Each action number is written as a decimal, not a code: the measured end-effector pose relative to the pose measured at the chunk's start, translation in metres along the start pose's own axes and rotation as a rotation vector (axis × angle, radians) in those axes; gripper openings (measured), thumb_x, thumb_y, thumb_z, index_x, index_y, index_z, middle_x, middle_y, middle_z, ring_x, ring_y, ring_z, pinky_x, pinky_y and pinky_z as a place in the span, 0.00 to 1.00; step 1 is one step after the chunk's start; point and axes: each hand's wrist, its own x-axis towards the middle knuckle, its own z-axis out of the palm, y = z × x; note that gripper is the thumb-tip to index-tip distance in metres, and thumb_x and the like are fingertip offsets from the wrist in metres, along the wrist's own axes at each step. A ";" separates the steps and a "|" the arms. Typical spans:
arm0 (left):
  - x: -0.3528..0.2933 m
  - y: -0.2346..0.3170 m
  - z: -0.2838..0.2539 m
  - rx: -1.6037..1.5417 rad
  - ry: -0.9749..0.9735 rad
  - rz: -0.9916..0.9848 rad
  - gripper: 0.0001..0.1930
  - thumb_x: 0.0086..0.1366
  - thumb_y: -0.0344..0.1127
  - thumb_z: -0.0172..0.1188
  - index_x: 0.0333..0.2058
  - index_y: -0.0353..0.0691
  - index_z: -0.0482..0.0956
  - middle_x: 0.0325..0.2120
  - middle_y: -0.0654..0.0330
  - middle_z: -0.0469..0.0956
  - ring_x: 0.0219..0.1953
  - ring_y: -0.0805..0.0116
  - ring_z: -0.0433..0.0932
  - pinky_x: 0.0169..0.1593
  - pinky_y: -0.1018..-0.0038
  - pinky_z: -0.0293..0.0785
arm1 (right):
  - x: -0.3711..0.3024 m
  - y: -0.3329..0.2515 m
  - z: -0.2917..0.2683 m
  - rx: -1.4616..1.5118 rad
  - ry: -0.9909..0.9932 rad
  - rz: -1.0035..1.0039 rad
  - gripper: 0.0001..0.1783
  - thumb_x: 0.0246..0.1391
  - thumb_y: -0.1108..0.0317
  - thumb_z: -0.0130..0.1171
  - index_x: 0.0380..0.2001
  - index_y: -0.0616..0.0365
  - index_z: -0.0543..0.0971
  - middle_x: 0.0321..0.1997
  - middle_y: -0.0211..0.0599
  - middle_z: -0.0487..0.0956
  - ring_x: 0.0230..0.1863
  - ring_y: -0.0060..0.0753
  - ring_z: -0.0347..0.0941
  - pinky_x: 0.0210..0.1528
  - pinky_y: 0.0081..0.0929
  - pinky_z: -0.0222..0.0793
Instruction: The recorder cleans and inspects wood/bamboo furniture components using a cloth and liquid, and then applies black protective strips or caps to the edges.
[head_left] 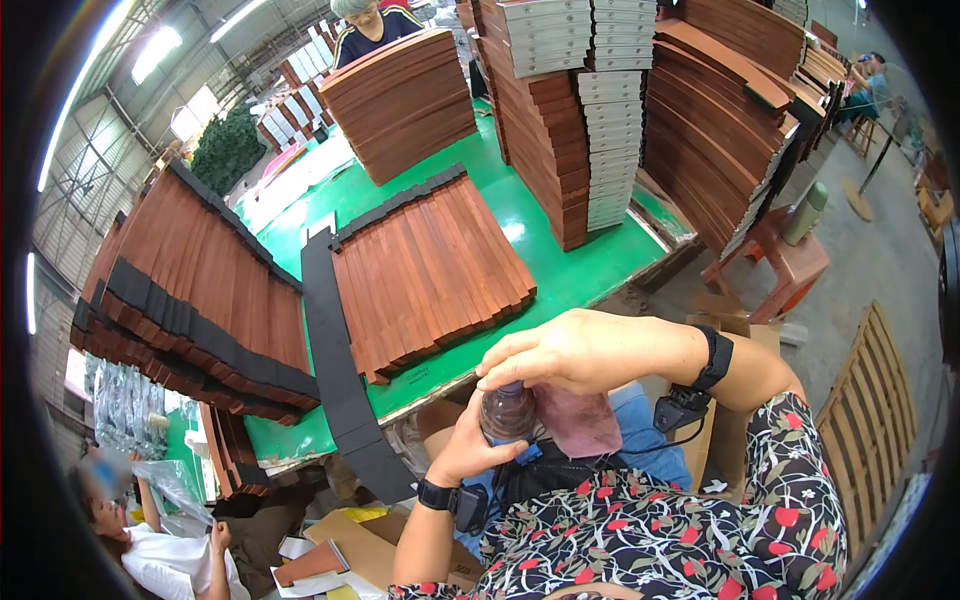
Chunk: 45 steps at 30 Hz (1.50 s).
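A clear plastic bottle (pixel 508 415) stands upright in front of my body. My left hand (pixel 468 440) is closed around its side. My right hand (pixel 560 352) lies over the bottle's top with its fingers closed on the cap, which is mostly hidden beneath them. A pinkish cloth (pixel 580 420) hangs right below my right hand; whether that hand grips it too I cannot tell. Both wrists wear black straps with small devices.
Reddish-brown wooden slats (pixel 430 270) lie in rows on a green table (pixel 610 262), beside a black strip (pixel 335 350). Tall slat stacks stand behind. A stool (pixel 790 270) bears a green flask (pixel 806 213). Co-workers are at the far side and lower left.
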 end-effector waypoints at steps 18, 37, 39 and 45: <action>0.003 -0.012 -0.005 -0.021 0.086 0.053 0.49 0.46 0.36 0.77 0.64 0.35 0.55 0.55 0.58 0.68 0.58 0.68 0.67 0.63 0.67 0.61 | -0.002 0.019 -0.008 0.392 0.174 0.388 0.17 0.51 0.79 0.57 0.46 0.60 0.74 0.46 0.40 0.79 0.48 0.37 0.76 0.51 0.32 0.71; 0.004 -0.029 -0.002 -0.108 0.219 0.079 0.47 0.48 0.32 0.75 0.64 0.35 0.56 0.56 0.56 0.68 0.59 0.66 0.68 0.63 0.67 0.62 | -0.062 0.113 0.025 -0.205 0.284 0.915 0.17 0.53 0.72 0.61 0.47 0.59 0.73 0.51 0.46 0.77 0.50 0.47 0.76 0.52 0.36 0.71; 0.004 -0.029 -0.001 -0.141 0.214 0.054 0.47 0.48 0.32 0.75 0.64 0.35 0.56 0.56 0.56 0.68 0.59 0.66 0.68 0.64 0.67 0.62 | -0.068 0.120 0.032 -0.251 0.358 0.822 0.19 0.52 0.71 0.62 0.49 0.59 0.73 0.51 0.46 0.77 0.50 0.47 0.76 0.51 0.37 0.72; 0.004 -0.028 -0.002 -0.181 0.209 0.028 0.47 0.48 0.33 0.75 0.64 0.35 0.55 0.56 0.56 0.68 0.59 0.66 0.68 0.63 0.67 0.62 | -0.080 0.114 0.022 -0.188 0.533 0.825 0.26 0.49 0.65 0.66 0.52 0.62 0.73 0.49 0.49 0.76 0.52 0.50 0.73 0.52 0.37 0.71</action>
